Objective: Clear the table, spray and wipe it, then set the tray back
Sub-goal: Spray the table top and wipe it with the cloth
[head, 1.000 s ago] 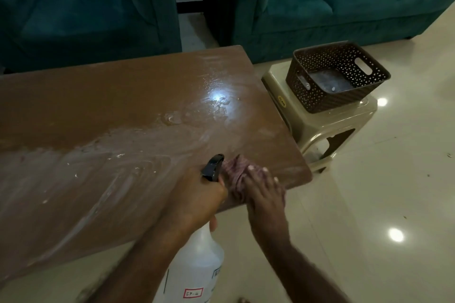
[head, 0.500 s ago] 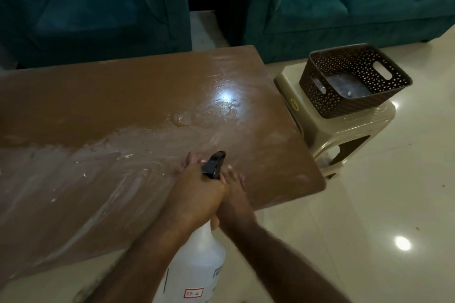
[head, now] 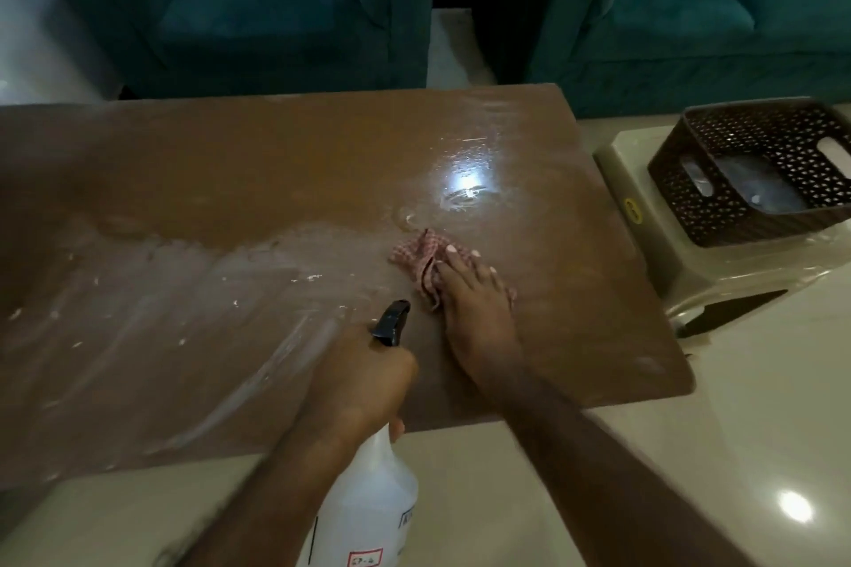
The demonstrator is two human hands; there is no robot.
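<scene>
Right hand (head: 479,313) fingers flat, pressing red checked cloth (head: 421,265) on wet brown wooden tabletop (head: 230,180), frame centre; left hand (head: 359,387) fingers wrapped around white plastic spray bottle (head: 368,506), lower centre.

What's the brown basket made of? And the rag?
The basket looks like hard brown plastic: its walls are stiff and full of neat little holes. The rag under the right hand looks like soft woven cloth, red-checked and crumpled.

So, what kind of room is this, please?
Most likely a home living room: a teal armchair and a matching sofa stand behind a low brown table, on a glossy tiled floor.
</scene>
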